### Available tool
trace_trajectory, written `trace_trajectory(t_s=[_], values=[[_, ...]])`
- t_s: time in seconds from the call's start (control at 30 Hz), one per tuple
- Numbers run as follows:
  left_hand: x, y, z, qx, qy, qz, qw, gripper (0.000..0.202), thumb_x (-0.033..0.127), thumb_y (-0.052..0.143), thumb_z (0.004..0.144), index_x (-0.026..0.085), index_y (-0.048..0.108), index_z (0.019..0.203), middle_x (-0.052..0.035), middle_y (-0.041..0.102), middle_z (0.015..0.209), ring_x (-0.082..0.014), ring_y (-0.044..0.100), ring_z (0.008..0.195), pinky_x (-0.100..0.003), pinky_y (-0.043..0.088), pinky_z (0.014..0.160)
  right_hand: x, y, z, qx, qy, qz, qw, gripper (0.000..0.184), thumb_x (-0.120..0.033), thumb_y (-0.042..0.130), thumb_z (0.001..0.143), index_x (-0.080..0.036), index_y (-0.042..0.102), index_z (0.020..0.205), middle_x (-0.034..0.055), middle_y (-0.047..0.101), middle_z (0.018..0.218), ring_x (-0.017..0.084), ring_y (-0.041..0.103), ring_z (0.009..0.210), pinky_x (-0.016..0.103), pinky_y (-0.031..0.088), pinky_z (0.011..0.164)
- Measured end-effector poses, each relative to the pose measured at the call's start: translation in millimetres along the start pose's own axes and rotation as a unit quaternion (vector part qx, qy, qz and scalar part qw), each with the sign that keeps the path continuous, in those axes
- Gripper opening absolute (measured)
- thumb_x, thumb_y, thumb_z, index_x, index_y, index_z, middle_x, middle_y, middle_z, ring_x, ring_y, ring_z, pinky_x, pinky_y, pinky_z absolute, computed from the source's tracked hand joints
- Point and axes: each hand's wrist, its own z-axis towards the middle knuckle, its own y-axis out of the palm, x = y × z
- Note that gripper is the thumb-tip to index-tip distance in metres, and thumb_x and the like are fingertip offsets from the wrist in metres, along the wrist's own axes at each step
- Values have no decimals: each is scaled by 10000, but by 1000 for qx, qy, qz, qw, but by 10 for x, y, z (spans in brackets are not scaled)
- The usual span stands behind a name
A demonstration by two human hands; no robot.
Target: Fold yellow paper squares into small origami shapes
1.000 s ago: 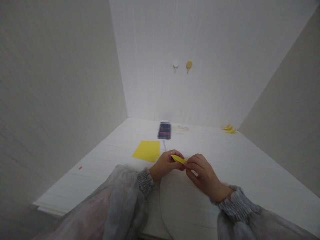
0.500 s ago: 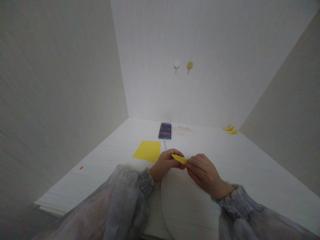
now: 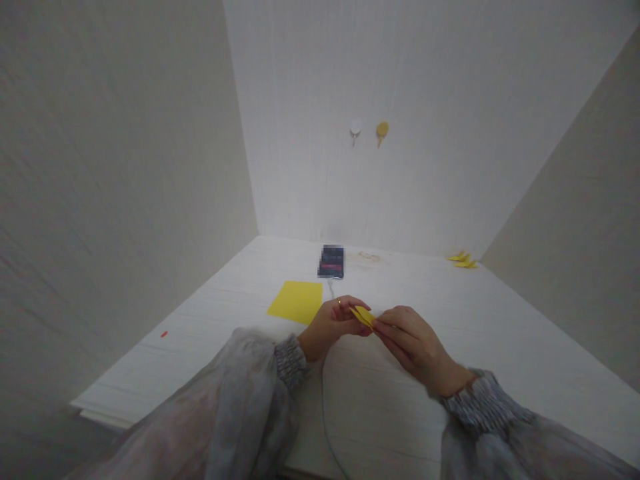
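Observation:
Between my two hands, above the table, is a small folded piece of yellow paper (image 3: 363,316) with layers that stand a little apart at its left end. My left hand (image 3: 336,321), with a ring on one finger, curls round the paper's left side, its thumb below and fingers behind. The fingertips of my right hand (image 3: 413,343) pinch the paper's right end. A flat yellow sheet (image 3: 297,301) lies on the table just left of my left hand.
A phone (image 3: 331,261) lies near the back wall, its cable (image 3: 324,407) running under my left wrist to the front edge. Folded yellow paper pieces (image 3: 464,260) sit at the back right corner. Two hooks (image 3: 383,129) are on the wall. A small orange-red bit (image 3: 164,334) lies at left.
The folded paper has turned in my fingers and its layers show more apart at the left end. Both hands stay in nearly the same place.

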Motion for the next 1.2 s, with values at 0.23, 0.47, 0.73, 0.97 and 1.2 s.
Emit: trace_trajectory(t_s=[0.23,0.47,0.73,0.97,1.2], values=[[14,40,-5,-18,-7,-1,1000,351,144,705,529,117,565,850,-20,614,733,-94,575,648,-226,447,655,-43,21,0,17,30,8,999,320,-73,515,742,-183,517,1043,85,586,861,174,532,785,339,461,646],[23,49,10,-2,-15,18,1000,320,190,706,532,104,567,806,-25,616,699,-96,570,618,-238,455,626,-73,51,6,32,63,27,997,243,-71,528,723,-185,551,936,73,589,818,168,538,751,325,469,624],[-6,33,22,2,-24,29,999,345,243,721,503,100,568,777,-22,618,680,-104,574,605,-263,469,628,-117,65,28,57,94,59,992,213,-91,527,728,-200,549,909,55,598,796,154,557,719,303,488,611],[-20,27,25,17,-23,36,999,323,207,724,495,87,553,741,-28,621,657,-101,576,574,-255,475,597,-136,71,22,43,114,53,991,179,-113,523,738,-195,562,892,57,608,793,153,562,718,302,493,622],[-47,4,33,15,-24,40,999,326,219,722,497,91,539,735,-20,615,638,-96,573,554,-253,468,585,-142,74,28,36,119,44,991,174,-103,510,738,-189,572,877,55,610,776,148,560,705,295,492,610]])
